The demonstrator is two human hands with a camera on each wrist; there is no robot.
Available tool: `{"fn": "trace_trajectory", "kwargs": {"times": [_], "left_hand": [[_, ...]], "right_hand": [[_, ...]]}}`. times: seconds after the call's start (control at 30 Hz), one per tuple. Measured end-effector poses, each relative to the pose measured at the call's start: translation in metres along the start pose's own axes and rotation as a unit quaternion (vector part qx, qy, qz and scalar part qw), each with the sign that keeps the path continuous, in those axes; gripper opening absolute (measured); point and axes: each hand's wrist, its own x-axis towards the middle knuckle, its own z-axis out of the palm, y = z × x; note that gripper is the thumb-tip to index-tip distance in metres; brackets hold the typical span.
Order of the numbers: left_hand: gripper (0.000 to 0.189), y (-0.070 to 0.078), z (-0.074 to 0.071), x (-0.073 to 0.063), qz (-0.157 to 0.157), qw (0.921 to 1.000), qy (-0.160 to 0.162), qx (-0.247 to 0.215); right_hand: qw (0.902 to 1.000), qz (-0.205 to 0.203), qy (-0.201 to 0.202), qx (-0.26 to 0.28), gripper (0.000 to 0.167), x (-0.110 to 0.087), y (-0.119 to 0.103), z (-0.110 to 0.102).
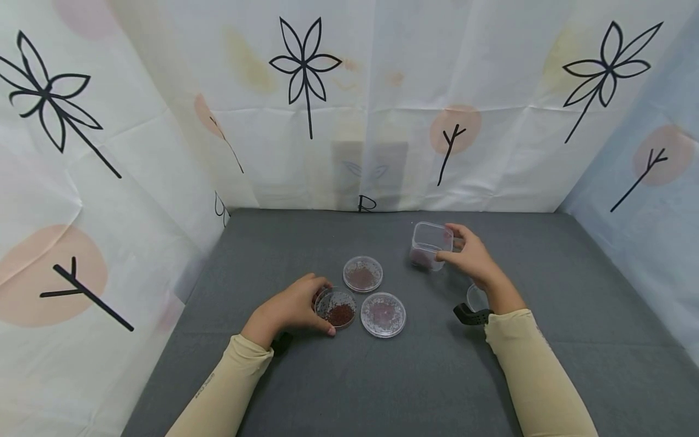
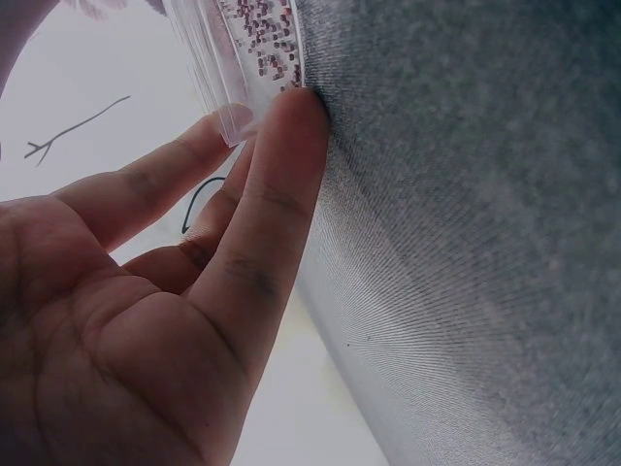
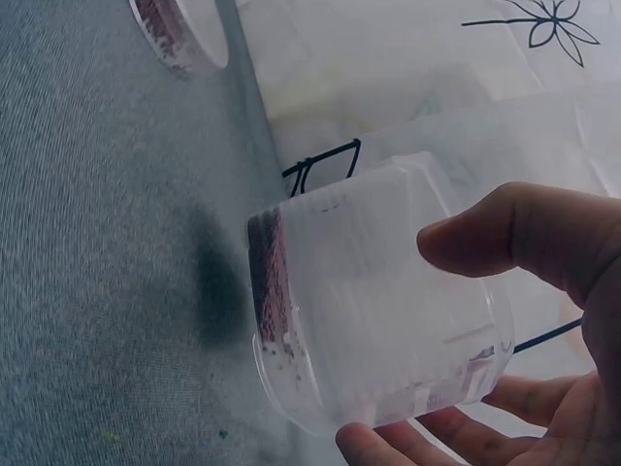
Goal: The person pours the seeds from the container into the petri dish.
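My left hand (image 1: 297, 303) holds a round clear dish (image 1: 349, 298) by its edge, thumb on the near side and fingers on the far side. Small dark red grains (image 1: 340, 315) lie heaped in it, and the left wrist view shows them through the clear wall (image 2: 267, 49). My right hand (image 1: 471, 252) grips a clear square plastic container (image 1: 432, 233) between thumb and fingers. Reddish grains (image 3: 272, 277) sit along the container's bottom, and its shadow falls on the cloth apart from its base.
Two more round clear dishes with reddish contents stand beside the left one: one farther back (image 1: 363, 274), one to the right (image 1: 383, 315). Another round clear piece (image 1: 477, 298) lies partly hidden by my right wrist. Dark grey cloth (image 1: 415, 388) covers the table, with patterned curtains (image 1: 404, 73) around it.
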Motion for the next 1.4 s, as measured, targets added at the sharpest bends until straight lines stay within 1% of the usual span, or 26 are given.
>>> {"fn": "trace_trajectory", "kwargs": {"times": [0.17,0.47,0.57,0.63,0.7,0.77,0.9,0.97,1.1,1.23,1.3,1.4], "left_hand": [[0.093,0.001,-0.001,-0.001,-0.004,1.0000,0.000,-0.001],[0.093,0.001,0.001,0.000,-0.009,1.0000,0.001,0.001],[0.092,0.001,0.002,0.000,-0.011,0.9999,0.002,0.000],[0.092,0.000,0.002,0.000,-0.012,0.9999,0.002,-0.004],[0.092,0.001,0.002,0.000,-0.012,0.9999,0.001,-0.007],[0.092,0.002,0.001,-0.001,-0.011,0.9999,-0.001,-0.008],[0.093,0.001,0.001,-0.002,-0.012,0.9999,0.000,-0.004],[0.093,0.001,0.002,-0.001,-0.012,0.9999,0.000,-0.005],[0.092,0.000,0.004,0.001,-0.011,0.9999,-0.001,-0.006],[0.093,-0.002,0.004,0.000,-0.014,0.9999,0.001,-0.005],[0.094,-0.002,0.003,0.000,-0.016,0.9999,0.001,-0.004],[0.093,-0.002,0.003,0.001,-0.017,0.9999,0.001,-0.004]], "right_hand": [[0.9996,-0.005,0.008,-0.026,0.092,0.001,0.004,0.001],[0.9981,-0.010,-0.005,-0.061,0.092,0.002,0.009,0.002],[0.9948,-0.023,-0.008,-0.099,0.095,0.000,0.006,-0.001],[0.9907,-0.037,-0.004,-0.131,0.098,-0.003,0.002,-0.004],[0.9865,-0.049,0.002,-0.157,0.100,-0.007,-0.003,-0.007],[0.9840,-0.056,0.009,-0.169,0.101,-0.011,-0.009,-0.010],[0.9819,-0.067,0.010,-0.177,0.099,-0.019,-0.015,-0.013],[0.9803,-0.072,0.006,-0.184,0.097,-0.025,-0.014,-0.017],[0.9761,-0.077,-0.014,-0.203,0.086,-0.039,-0.009,-0.028],[0.9682,-0.081,-0.036,-0.234,0.071,-0.053,0.000,-0.041],[0.9638,-0.083,-0.042,-0.250,0.070,-0.061,0.006,-0.047],[0.9567,-0.079,-0.046,-0.276,0.075,-0.071,0.018,-0.054]]}}
